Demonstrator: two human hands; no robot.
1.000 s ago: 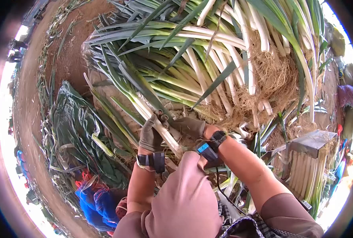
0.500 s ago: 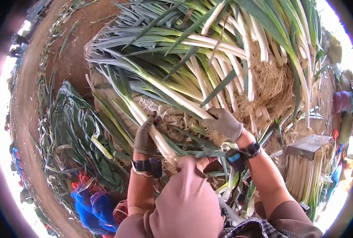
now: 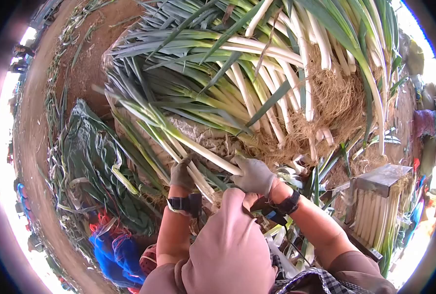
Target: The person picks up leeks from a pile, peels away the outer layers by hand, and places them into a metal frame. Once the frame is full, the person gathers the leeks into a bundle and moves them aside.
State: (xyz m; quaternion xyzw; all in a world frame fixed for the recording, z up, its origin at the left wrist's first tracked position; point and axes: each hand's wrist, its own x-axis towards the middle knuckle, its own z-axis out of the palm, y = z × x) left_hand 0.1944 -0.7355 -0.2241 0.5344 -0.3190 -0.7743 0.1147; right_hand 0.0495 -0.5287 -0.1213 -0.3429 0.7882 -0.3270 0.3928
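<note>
My left hand (image 3: 181, 175), in a grey work glove, is closed around the white stalks of a few leeks (image 3: 198, 177), whose lower ends point down toward my chest. In my right hand (image 3: 253, 175), also gloved, is the white end of another leek (image 3: 203, 151). Its green leaves reach to the upper left and cross above the leaves of the leeks in my left hand. Beyond both hands lies a large pile of leeks (image 3: 198, 88), with white stalks and tangled brown roots (image 3: 333, 98) toward the right.
At right a metal-topped stand (image 3: 382, 179) has trimmed white stalks (image 3: 372, 220) upright beneath it. A dark green plastic sheet (image 3: 88, 157) lies at left, with blue netting (image 3: 115, 257) below it. Loose leaves litter the brown ground (image 3: 88, 73).
My right hand has drawn its leek off the pile, down and left toward my left hand. My left hand keeps its hold and has barely moved.
</note>
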